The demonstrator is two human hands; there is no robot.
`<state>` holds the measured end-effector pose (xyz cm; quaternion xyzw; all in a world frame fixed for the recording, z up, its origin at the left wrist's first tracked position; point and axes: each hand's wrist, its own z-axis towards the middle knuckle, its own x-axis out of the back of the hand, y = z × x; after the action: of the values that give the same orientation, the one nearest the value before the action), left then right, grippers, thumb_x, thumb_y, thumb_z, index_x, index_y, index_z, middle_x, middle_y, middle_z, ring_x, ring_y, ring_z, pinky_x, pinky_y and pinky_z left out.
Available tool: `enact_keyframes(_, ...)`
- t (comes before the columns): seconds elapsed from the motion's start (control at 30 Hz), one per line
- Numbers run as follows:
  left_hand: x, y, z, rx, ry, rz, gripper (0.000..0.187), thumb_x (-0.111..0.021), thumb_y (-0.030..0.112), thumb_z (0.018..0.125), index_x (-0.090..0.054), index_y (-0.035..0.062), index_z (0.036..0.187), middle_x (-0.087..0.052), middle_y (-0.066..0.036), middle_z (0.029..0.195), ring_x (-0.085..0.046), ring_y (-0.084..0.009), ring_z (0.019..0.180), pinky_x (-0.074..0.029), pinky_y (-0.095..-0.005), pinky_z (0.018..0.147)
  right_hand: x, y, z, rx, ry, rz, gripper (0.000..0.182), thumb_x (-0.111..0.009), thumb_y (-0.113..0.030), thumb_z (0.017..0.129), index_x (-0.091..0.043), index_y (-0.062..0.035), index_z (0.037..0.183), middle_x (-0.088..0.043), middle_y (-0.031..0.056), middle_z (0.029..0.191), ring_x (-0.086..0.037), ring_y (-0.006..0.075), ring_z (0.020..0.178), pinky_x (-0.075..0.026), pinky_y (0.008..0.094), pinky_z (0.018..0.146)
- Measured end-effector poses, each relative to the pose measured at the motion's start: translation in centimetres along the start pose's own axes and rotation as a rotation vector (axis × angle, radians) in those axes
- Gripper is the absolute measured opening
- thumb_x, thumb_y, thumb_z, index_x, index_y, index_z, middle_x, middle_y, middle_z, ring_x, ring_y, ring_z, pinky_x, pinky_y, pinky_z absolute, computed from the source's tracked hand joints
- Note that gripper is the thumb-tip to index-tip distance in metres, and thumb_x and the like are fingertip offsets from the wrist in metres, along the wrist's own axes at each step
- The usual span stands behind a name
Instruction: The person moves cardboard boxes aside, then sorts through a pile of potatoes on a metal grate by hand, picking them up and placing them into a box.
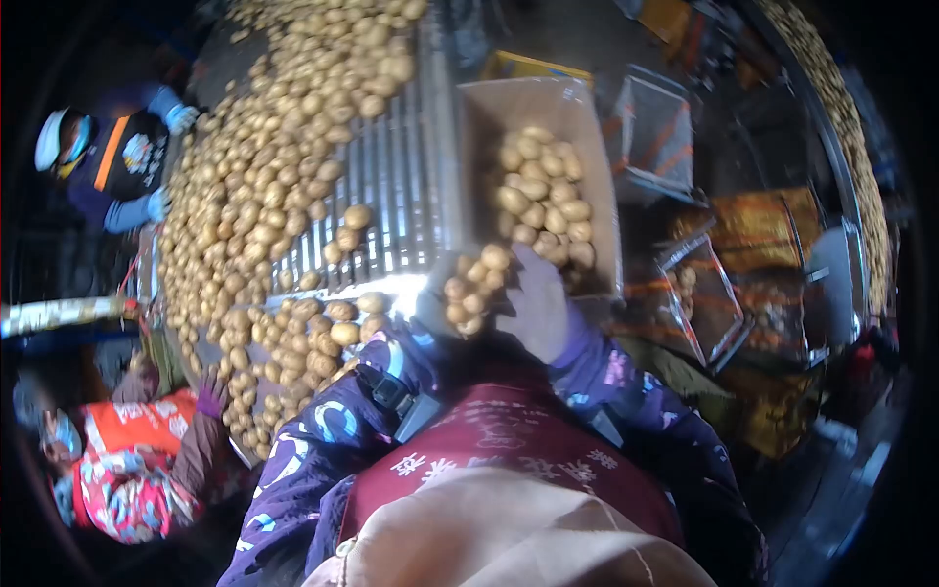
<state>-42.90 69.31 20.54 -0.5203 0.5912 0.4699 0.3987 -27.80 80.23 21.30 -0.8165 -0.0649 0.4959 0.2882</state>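
Observation:
A cluster of several potatoes [477, 284] sits cupped between my gloved hands, at the near end of a slatted metal table. My left hand [433, 309] supports the cluster from its left side, its fingers blurred and partly hidden by the potatoes. On the right, my right hand [544, 311], in a pale glove, curves against the same cluster with the thumb apart from the fingers. Just beyond my right hand stands an open cardboard box [583, 112], its bottom covered with potatoes [538, 191]. Loose potatoes [264, 215] are heaped left of my hands.
Metal slats [396, 186] separate the heap from the box. A person in an orange vest [137, 421] and another in a white cap [49, 140] work along the left. Metal-framed bags [699, 293] stand at right, and a potato-laden conveyor [851, 127] runs beyond.

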Motion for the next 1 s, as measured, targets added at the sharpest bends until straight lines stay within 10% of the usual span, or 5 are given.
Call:
enact_keyframes(0.13, -0.4, -6.2, 3.9, -0.215, 0.118, 0.403, 0.032, -0.06, 0.028, 0.101, -0.062, 0.0009, 0.119, -0.065, -0.008, 0.097, -0.06, -0.0127, 0.075, -0.047, -0.0248, 0.057, 2.3, 1.6, -0.3, 0.083, 0.25, 0.213, 0.053, -0.051, -0.04, 0.105, -0.038, -0.0153, 0.15, -0.063, 0.0038, 0.113, -0.059, 0.01, 0.079, -0.041, 0.0227, 0.05)
enact_keyframes(0.37, -0.6, -20.0, 10.5, -0.735, -0.311, 1.584, 0.03, -0.066, 0.012, 0.093, -0.064, 0.0046, 0.122, -0.068, -0.014, 0.106, -0.067, -0.0267, 0.098, -0.054, -0.0368, 0.087, 12.7, 2.8, -10.9, 0.673, 0.602, 0.18, 0.039, -0.049, -0.033, 0.106, -0.052, -0.0074, 0.135, -0.06, 0.0051, 0.115, -0.06, 0.0163, 0.093, -0.051, 0.0311, 0.073)
enact_keyframes(0.63, -4.7, -35.4, 11.0, -0.231, -0.862, 1.628, 0.058, -0.068, 0.032, 0.09, -0.055, 0.0024, 0.138, -0.051, -0.026, 0.142, -0.049, -0.0423, 0.132, -0.038, -0.0468, 0.111, 24.3, 3.5, -30.4, 0.805, 0.51, 0.442, 0.038, -0.05, -0.034, 0.104, -0.055, -0.0115, 0.133, -0.06, 0.0069, 0.12, -0.06, 0.0239, 0.108, -0.051, 0.0416, 0.09)
enact_keyframes(0.83, -2.0, -21.0, 12.2, 0.038, -0.604, 1.577, 0.035, -0.058, 0.006, 0.098, -0.058, -0.0001, 0.132, -0.067, -0.015, 0.113, -0.067, -0.0245, 0.099, -0.054, -0.0352, 0.087, 29.1, 6.8, -34.4, 0.863, 1.345, 0.37, 0.034, -0.049, -0.039, 0.104, -0.056, -0.0185, 0.13, -0.057, 0.0058, 0.124, -0.059, 0.0253, 0.113, -0.048, 0.0447, 0.098)
enact_keyframes(1.0, 1.2, -2.2, 6.6, -0.673, -0.023, 2.005, 0.033, -0.053, 0.002, 0.1, -0.058, -0.0045, 0.131, -0.063, -0.022, 0.129, -0.062, -0.0339, 0.12, -0.049, -0.041, 0.104, 23.3, 3.2, -27.7, 0.733, 1.353, 0.365, 0.031, -0.05, -0.035, 0.104, -0.058, -0.0129, 0.124, -0.058, 0.0049, 0.116, -0.057, 0.0209, 0.105, -0.047, 0.0383, 0.093)
